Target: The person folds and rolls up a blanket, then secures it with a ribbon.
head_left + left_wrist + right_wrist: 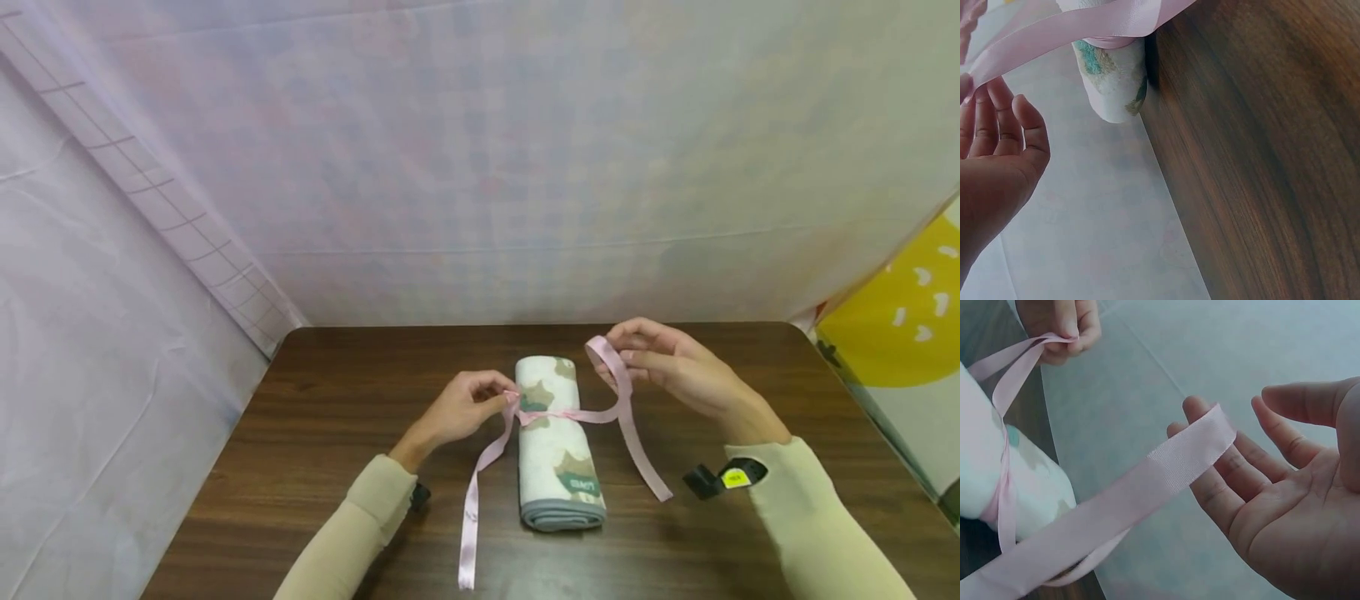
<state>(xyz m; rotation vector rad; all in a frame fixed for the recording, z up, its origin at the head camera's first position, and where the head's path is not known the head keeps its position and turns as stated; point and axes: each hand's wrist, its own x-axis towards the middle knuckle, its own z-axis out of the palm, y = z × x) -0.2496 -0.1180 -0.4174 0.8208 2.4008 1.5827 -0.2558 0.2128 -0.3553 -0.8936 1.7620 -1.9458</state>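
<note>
A rolled towel (551, 450), white with brown and green patches and grey edging, lies on the table with a pink ribbon (592, 415) around its middle. My left hand (468, 406), left of the roll, pinches the ribbon between thumb and fingertips; one tail hangs from there onto the table. To the right, my right hand (675, 367) is raised with the ribbon looped over its fingers, and the other tail drops below. In the right wrist view, the ribbon (1141, 487) drapes across extended fingers (1210, 494), the thumb standing apart from it.
The dark wood table (315, 467) has its far edge against a pale sheet (480, 167). Another white sheet (90, 375) hangs at the left. A yellow patterned item (900, 317) shows beyond the right edge.
</note>
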